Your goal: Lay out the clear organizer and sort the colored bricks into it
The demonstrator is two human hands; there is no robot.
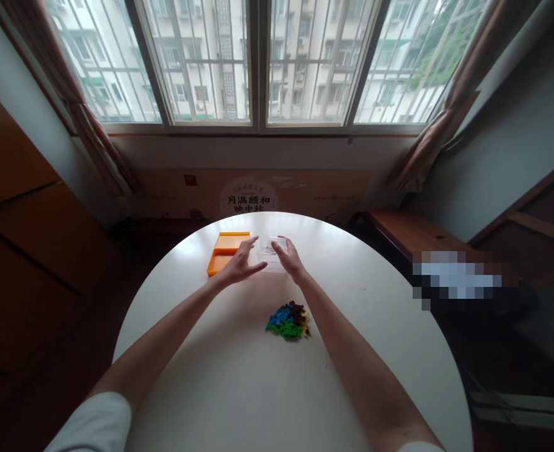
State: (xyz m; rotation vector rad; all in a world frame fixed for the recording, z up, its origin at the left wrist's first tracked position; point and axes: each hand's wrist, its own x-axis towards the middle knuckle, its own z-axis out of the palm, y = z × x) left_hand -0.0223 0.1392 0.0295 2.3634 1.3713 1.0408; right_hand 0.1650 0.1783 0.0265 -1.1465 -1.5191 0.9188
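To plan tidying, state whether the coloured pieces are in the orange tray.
Out: the coloured pieces lie heaped on the white round table, apart from the orange tray.

Rnd white table (201,383). Clear plastic box (266,258) btwn L hand (240,266) & R hand (290,258). Orange tray (223,260) just L of L hand. Pile of small pcs (288,322), blue/green/brown/yellowish, near side of hands.

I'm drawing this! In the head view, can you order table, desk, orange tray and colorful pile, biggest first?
1. Table
2. Desk
3. Orange tray and pile: too alike to rank; the pile is nearer the camera.
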